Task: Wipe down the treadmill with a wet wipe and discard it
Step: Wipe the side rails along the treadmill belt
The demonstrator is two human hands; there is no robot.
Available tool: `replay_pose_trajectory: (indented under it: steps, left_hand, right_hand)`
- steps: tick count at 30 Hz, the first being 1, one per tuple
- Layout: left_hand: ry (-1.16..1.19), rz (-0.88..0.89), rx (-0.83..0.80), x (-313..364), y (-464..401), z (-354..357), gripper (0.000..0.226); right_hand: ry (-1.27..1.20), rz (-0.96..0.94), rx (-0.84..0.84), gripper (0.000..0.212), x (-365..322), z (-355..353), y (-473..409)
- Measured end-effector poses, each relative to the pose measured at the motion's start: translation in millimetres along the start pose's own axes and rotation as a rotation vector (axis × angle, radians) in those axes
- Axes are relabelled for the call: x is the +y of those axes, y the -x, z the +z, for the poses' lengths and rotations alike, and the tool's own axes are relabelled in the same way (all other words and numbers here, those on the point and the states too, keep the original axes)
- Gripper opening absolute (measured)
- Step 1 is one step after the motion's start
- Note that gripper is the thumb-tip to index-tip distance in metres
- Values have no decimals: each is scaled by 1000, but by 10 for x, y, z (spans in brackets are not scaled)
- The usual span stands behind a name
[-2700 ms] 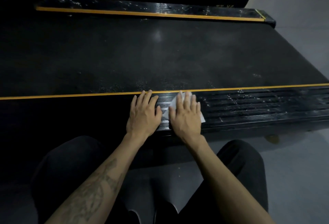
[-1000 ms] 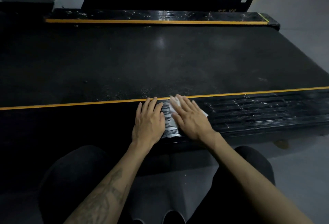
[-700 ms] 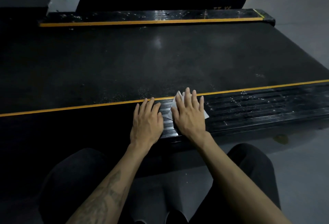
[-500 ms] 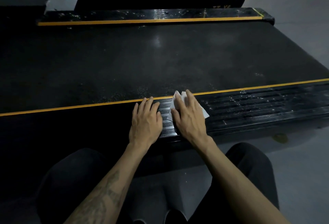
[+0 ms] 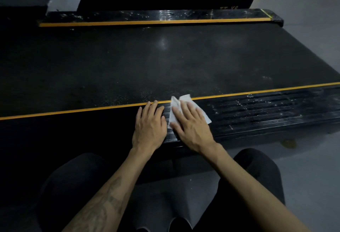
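The left hand (image 5: 149, 128) lies flat on the ribbed side rail (image 5: 257, 114) of the treadmill (image 5: 165, 62), fingers (image 5: 152, 109) straight and close together, holding nothing and seemingly bracing. Just beside it, the right hand (image 5: 191, 124) presses the wet wipe (image 5: 179, 102) onto the same rail with flat, slightly spread fingers, their tips pointing up and left. The wipe sits on the rail against the yellow stripe (image 5: 73, 111), a crumpled white corner poking out past the fingertips.

The wipe looks thin, limp and damp. It will likely bunch or fold on the ribs unless held down under a broad palm, and pinching a free corner should lift it easily for discarding. To the right, the rail carries pale specks, so that stretch probably remains to be wiped.

Compared with half a second ago, the right hand has angled further leftward and more of the wipe shows beyond the fingertips. The left hand has barely moved.
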State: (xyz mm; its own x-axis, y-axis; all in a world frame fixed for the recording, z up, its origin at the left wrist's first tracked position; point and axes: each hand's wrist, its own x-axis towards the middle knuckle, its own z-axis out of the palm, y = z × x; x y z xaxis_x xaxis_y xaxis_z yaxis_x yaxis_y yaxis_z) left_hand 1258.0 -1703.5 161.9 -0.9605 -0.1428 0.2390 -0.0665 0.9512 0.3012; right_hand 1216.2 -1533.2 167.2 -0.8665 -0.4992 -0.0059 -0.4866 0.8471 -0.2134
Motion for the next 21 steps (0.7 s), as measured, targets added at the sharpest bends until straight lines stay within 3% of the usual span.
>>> replay_pose_trajectory:
  steps: [2, 7, 12, 14, 16, 18, 21]
  left_hand:
    - [1, 18, -14, 12, 9, -21, 52]
    - [6, 90, -76, 40, 18, -63, 45]
    - [12, 59, -53, 90, -45, -60, 37]
    - [10, 15, -39, 211, -97, -49, 28]
    - [-6, 13, -33, 379, -119, 1, 23]
    - [-38, 39, -1, 489, -90, 93, 26]
    - [-41, 50, 38, 480, -92, 149, 37]
  right_hand:
    - [11, -40, -33, 72, 136, -58, -4]
    - [55, 256, 61, 63, 184, -89, -64]
    - [17, 5, -26, 66, 40, -59, 16]
    - [44, 63, -28, 75, 253, -110, -10]
    - [32, 251, 29, 85, 386, -159, -20]
    - [29, 363, 70, 83, 310, -131, -23]
    - [12, 242, 42, 72, 130, -24, 33]
